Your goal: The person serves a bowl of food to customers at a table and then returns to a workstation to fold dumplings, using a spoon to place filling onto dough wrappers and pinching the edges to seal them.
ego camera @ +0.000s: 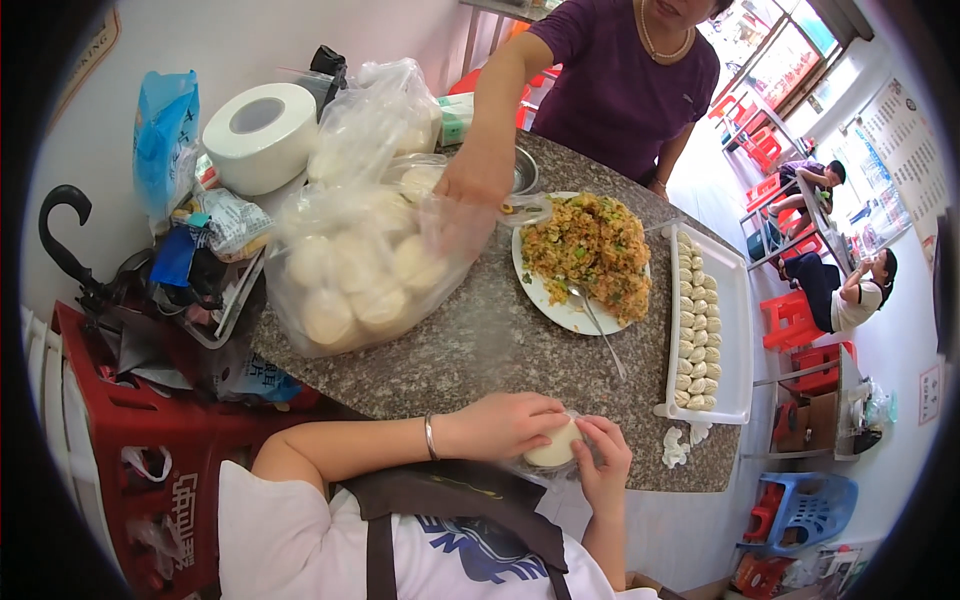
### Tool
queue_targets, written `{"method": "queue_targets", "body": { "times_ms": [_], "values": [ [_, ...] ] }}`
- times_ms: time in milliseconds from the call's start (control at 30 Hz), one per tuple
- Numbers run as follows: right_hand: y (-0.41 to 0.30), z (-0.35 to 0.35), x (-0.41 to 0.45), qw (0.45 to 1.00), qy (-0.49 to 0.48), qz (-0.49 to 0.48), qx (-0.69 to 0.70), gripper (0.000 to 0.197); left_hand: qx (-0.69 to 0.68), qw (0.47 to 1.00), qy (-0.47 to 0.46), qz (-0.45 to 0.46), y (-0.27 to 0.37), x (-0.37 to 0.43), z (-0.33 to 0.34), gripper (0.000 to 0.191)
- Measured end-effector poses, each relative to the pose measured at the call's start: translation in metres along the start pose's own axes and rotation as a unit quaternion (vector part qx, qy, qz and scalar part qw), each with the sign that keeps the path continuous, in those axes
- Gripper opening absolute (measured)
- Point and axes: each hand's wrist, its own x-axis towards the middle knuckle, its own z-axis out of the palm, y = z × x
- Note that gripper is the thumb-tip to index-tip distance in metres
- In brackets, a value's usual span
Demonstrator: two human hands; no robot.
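Observation:
Near the table's front edge, both my hands hold a round pale stack of dough wrappers (553,444), partly wrapped in clear plastic film. My left hand (514,425), with a bracelet at the wrist, lies over its left and upper side. The thumb and fingers of my right hand (604,452) grip its right edge. Beyond them is a white plate (534,298) heaped with chopped filling (592,251), a metal spoon (600,326) resting in it. To the right, a white plastic tray (731,330) holds rows of pleated dumplings (697,322).
Across the speckled stone table (442,367), another person's hand (476,176) reaches into a clear bag of round wrapper stacks (352,277). A metal bowl (527,169) sits behind the plate. Left are a large paper roll (259,139) and an umbrella handle (64,232). Crumpled tissue (675,448) lies below the tray.

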Motion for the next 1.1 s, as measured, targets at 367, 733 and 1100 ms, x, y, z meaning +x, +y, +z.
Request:
{"method": "queue_targets", "body": {
  "times_ms": [367, 733, 1100],
  "values": [
    [0.001, 0.015, -0.002, 0.991, 0.09, -0.067, -0.077, 0.017, 0.038, 0.997, 0.073, 0.002, 0.007, -0.005, 0.005, 0.032],
    [-0.004, 0.022, 0.002, 0.985, 0.13, -0.048, -0.106, 0.013, 0.019, 0.995, 0.061, -0.077, 0.007, -0.009, 0.002, 0.043],
    [-0.004, 0.015, 0.002, 0.984, 0.131, -0.04, -0.117, 0.013, -0.002, 0.996, 0.065, -0.058, 0.01, -0.007, 0.004, 0.043]
  ]
}}
